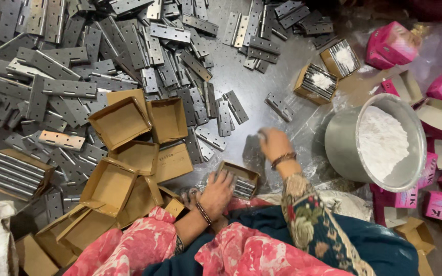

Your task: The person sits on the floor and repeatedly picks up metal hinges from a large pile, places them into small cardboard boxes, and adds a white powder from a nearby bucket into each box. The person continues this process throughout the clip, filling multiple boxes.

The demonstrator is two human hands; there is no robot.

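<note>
A view straight down at a person seated at a grey metal work surface (254,89), pink floral cloth and a dark garment over the lap along the near edge.

The left hand (216,193) lies palm-down with fingers spread, steadying the near-left side of a small open cardboard box (239,180) in the near middle. The box holds a row of grey metal hinges standing on edge. The right hand (274,144), with bangles at the wrist, sits just beyond and to the right of that box; its grip is loosely curled, and whether it pinches anything cannot be told — something pale shows at the fingertips, but it is blurred.

To the left of the hands is a cluster of empty cardboard boxes (129,153), tilted and overlapping. Farther left, another box filled with hinges (16,174). A great heap of loose hinges (78,61) covers the far-left half of the surface.

To the right stands a round metal pot (341,148) holding white powder (382,140). Beyond it, two filled boxes dusted with powder (328,71). Bright pink cartons (392,45) are scattered along the right edge — some far, some near.
</note>
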